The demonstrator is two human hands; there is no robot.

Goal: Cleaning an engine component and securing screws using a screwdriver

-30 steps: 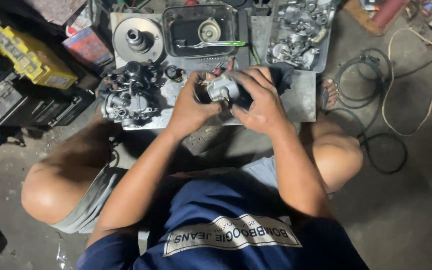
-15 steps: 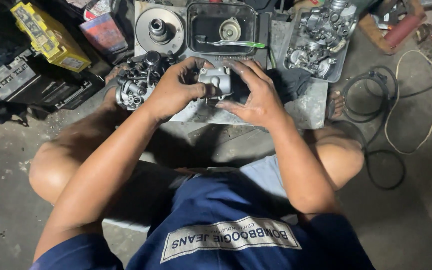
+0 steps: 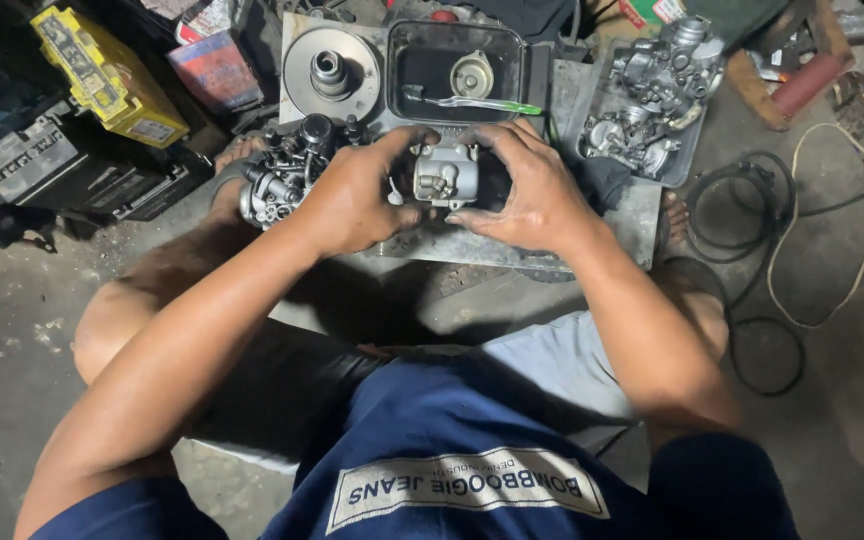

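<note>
Both hands, left hand [image 3: 357,200] and right hand [image 3: 524,190], pinch a small metal carburetor [image 3: 445,174] above the tabletop [image 3: 512,250]. Greasy fingers risk dropping it onto the neighbouring carburetor assembly [image 3: 287,170].

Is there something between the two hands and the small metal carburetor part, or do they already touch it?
Nothing visible stands between them. The left hand and right hand already hold the small metal carburetor part from both sides, above the metal plate.

Both hands [image 3: 452,195] around silver carburetor [image 3: 445,175]
</note>
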